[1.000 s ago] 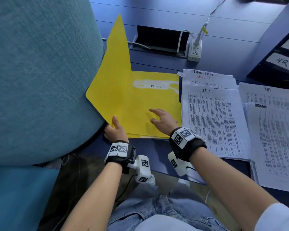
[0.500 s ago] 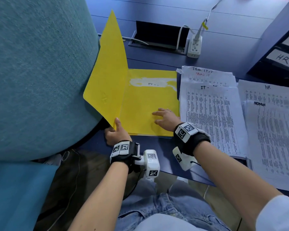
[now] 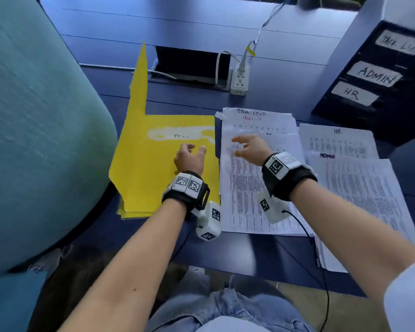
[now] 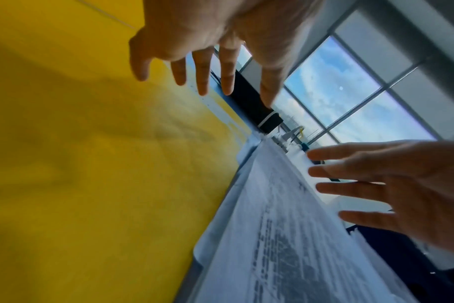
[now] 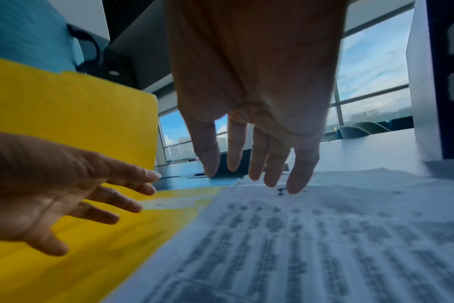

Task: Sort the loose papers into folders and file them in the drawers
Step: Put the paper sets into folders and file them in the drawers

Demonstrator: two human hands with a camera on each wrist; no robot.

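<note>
An open yellow folder (image 3: pixel 153 168) lies on the blue desk, and its cover (image 3: pixel 138 92) stands upright against a teal chair. My left hand (image 3: pixel 194 149) hovers over the folder's inner face (image 4: pixel 91 164) with relaxed, empty fingers (image 4: pixel 202 82). To its right, my right hand (image 3: pixel 242 146) hovers with spread fingers (image 5: pixel 254 164) just above the "TASK LIST" paper stack (image 3: pixel 249 188), holding nothing. Beside that stack lie an "HR" stack (image 3: pixel 338 142) and an "ADMIN" stack (image 3: pixel 369 200). A dark drawer unit (image 3: pixel 374 75) labelled TASK LIST, ADMIN and HR stands at the back right.
The big teal chair (image 3: pixel 46 140) crowds the desk's left side. A white power strip (image 3: pixel 240 79) with a plugged cable and an open cable hatch (image 3: pixel 189 65) sit behind the folder. The desk's front edge (image 3: pixel 249 267) runs just above my lap.
My left hand let go of the folder cover and moved up and right over the folder. My right hand left the folder for the TASK LIST stack. The cover now stands unheld.
</note>
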